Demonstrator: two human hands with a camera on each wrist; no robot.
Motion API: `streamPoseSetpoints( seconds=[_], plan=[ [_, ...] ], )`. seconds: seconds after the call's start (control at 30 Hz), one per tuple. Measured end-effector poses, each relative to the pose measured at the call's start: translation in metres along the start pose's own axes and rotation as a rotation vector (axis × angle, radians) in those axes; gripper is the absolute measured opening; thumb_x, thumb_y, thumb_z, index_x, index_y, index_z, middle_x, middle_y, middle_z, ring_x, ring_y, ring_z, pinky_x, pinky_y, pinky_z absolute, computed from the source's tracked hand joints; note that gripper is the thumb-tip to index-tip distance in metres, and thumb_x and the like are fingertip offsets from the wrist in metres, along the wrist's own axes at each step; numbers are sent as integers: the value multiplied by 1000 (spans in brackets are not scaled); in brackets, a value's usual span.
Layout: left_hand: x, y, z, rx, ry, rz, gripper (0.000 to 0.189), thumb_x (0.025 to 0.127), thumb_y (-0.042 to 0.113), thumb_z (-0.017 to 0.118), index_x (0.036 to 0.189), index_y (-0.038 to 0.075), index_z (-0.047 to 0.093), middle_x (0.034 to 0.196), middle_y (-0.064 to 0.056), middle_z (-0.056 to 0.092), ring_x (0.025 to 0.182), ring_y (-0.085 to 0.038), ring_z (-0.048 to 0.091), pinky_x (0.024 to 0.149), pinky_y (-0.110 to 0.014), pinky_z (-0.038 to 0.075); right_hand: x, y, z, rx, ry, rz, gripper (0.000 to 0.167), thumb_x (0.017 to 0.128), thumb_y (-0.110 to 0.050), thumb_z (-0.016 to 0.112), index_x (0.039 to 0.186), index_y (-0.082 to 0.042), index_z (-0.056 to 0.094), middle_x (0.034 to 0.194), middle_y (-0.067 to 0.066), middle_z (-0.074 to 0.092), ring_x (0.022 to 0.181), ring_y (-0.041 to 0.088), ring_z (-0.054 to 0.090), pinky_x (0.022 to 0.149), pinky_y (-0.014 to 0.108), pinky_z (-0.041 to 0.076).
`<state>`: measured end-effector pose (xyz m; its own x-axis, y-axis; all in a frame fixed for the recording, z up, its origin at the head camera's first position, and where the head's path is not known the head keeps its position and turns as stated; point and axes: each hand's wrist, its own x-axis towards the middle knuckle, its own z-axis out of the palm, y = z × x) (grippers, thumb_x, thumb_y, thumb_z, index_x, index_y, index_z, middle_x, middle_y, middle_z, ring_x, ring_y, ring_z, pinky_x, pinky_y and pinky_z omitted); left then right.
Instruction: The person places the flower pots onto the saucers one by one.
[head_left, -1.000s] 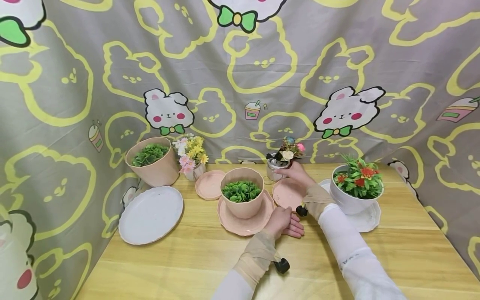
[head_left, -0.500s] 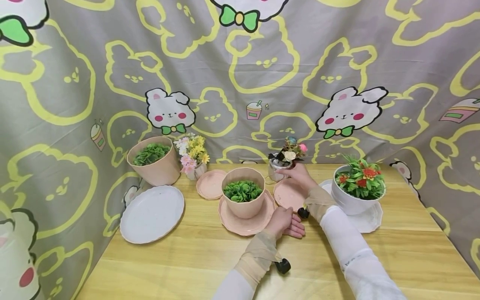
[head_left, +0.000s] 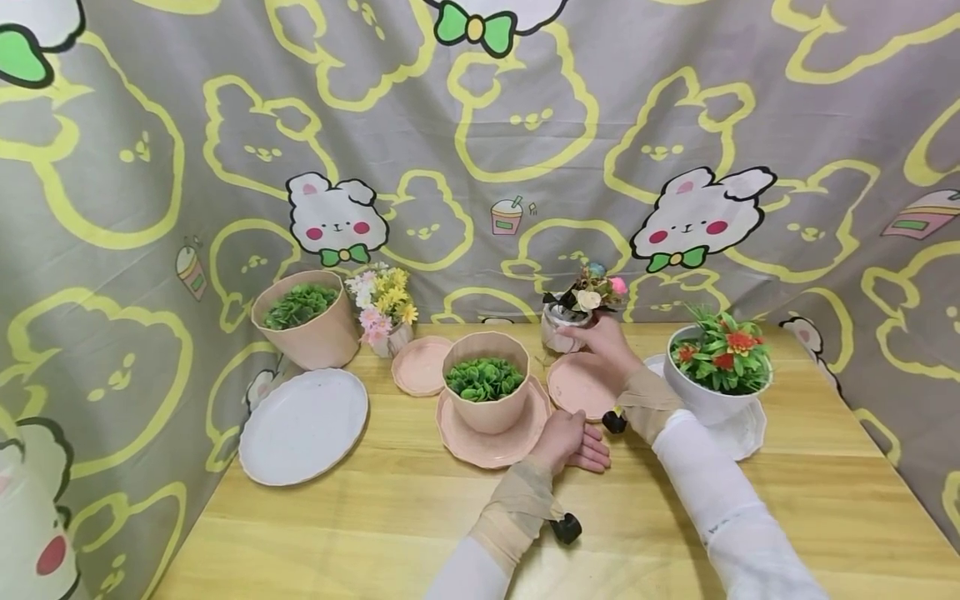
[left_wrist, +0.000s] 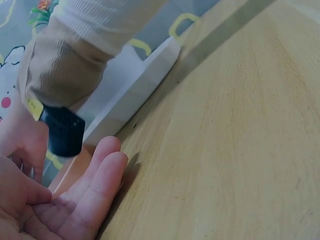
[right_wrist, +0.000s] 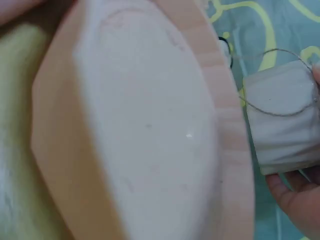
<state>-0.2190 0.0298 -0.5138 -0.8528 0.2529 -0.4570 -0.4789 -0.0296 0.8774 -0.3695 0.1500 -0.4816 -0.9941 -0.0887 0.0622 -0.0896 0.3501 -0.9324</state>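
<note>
Flowers (head_left: 588, 299) stand in a small white pot (head_left: 557, 330), and we grip that pot in our right hand (head_left: 609, 343), fingers curled round it, just behind a little pink plate (head_left: 581, 387). Our left hand (head_left: 564, 440) has its fingers out straight beside the bigger pink plate (head_left: 480, 450).

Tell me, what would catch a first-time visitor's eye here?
Probably the cartoon curtain, with its yellow outlines and white bunnies, filling the background behind the wooden table. Next, the red-orange flowers in the white pot on the table's right side. Near the table's back, right of centre, the person's right grip holds a small marbled flowerpot with cream and pink blooms.
</note>
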Motion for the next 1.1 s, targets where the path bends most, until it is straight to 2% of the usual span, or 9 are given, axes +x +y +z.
streamPoseSetpoints(
  seconds=[0.13, 0.3, 0.43, 0.67, 0.8, 1.1],
  plan=[
    [0, 1, -1, -1, -4, 0, 50, 107, 26, 28, 92, -8, 62, 78, -26, 71, 75, -41, 73, 63, -44, 62, -6, -3, -6, 19, 8, -39, 81, 77, -32, 83, 141, -2, 45, 134, 21, 57, 119, 32, 57, 102, 43, 49],
    [0, -1, -1, 3, -4, 8, 50, 107, 27, 29, 94, -8, 61, 83, -31, 70, 79, -45, 72, 65, -48, 62, -21, -2, -14, 37, 6, -12, 85, 77, -27, 83, 145, 0, 39, 143, 23, 50, 131, 34, 49, 112, 44, 41],
    [1, -1, 0, 5, -1, 17, 49, 107, 27, 29, 96, -9, 61, 85, -33, 70, 80, -46, 71, 65, -49, 61, -35, 0, -18, -2, 28, 5, 84, 78, -27, 83, 144, 2, 39, 145, 24, 47, 136, 36, 43, 117, 45, 34],
    [1, 0, -1, -1, -11, 9, 48, 107, 26, 29, 94, -7, 61, 85, -32, 70, 81, -45, 72, 66, -48, 62, -54, 6, -23, -154, 5, 17, 82, 79, -31, 81, 141, 8, 42, 139, 30, 50, 131, 42, 48, 112, 49, 39],
    [1, 2, -1, 3, -4, 0, 48, 107, 27, 29, 95, -7, 61, 85, -31, 70, 80, -44, 72, 65, -47, 62, -63, 7, -24, -189, 0, 10, 81, 80, -31, 80, 139, 10, 43, 137, 32, 51, 130, 43, 49, 111, 50, 40],
    [0, 1, -1, 7, -6, 2, 48, 107, 27, 28, 95, -6, 60, 84, -31, 70, 80, -45, 72, 65, -48, 62, -74, 11, -20, -156, 23, 5, 73, 77, -25, 82, 132, 12, 50, 127, 33, 58, 120, 44, 56, 105, 50, 46]
  ],
)
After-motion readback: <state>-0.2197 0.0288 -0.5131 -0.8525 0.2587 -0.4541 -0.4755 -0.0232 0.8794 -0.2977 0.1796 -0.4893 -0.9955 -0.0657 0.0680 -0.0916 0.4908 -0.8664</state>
